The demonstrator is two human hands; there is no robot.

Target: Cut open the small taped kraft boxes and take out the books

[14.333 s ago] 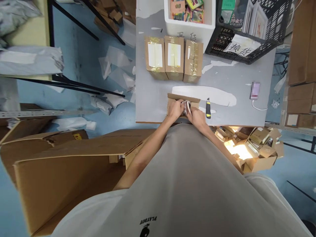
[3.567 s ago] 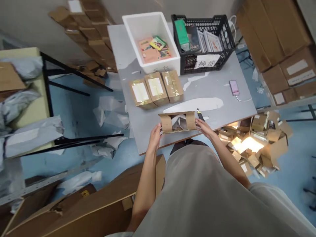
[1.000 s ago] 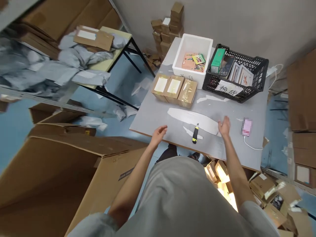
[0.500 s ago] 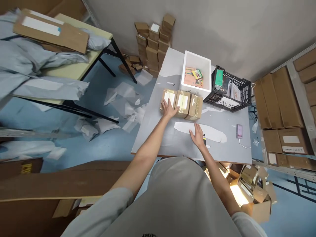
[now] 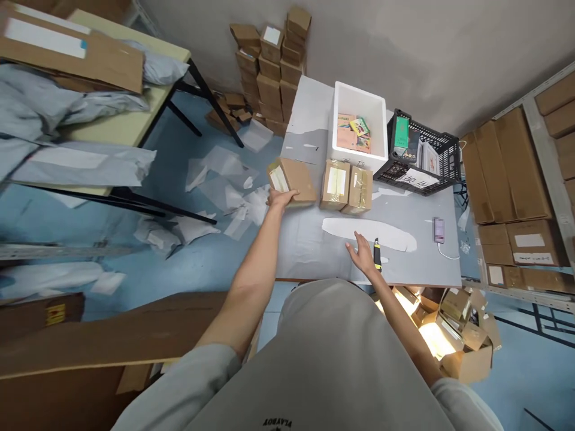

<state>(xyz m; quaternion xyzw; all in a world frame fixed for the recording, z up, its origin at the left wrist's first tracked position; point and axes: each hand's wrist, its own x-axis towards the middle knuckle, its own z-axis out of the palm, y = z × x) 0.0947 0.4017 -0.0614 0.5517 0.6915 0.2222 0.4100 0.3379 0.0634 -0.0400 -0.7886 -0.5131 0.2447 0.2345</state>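
Observation:
My left hand (image 5: 281, 197) grips a small taped cardboard box (image 5: 300, 181) at its near left corner; the box is tilted, its white label turned left, at the left side of the grey table (image 5: 300, 251). Two more cardboard boxes, one with a label (image 5: 336, 184) and one beside it (image 5: 359, 190), stand together in front of a white foam box (image 5: 359, 157). My right hand (image 5: 362, 254) hovers low or rests near the table with fingers apart, holding nothing. Close to its right lies a black and yellow utility knife (image 5: 377, 254). A white paper strip (image 5: 368, 233) lies just beyond.
A black plastic crate (image 5: 417, 152) with books stands right of the foam box. A phone (image 5: 439, 230) on a cable lies at the right. Stacked boxes (image 5: 269, 90) rise behind the table's left edge. Left is another table (image 5: 157, 111) with grey parcels; scrap paper (image 5: 224, 173) litters the floor.
My left hand has taken hold of the leftmost box, pulled it left away from the other two and tilted it. My right hand stays near the knife, which shows more fully.

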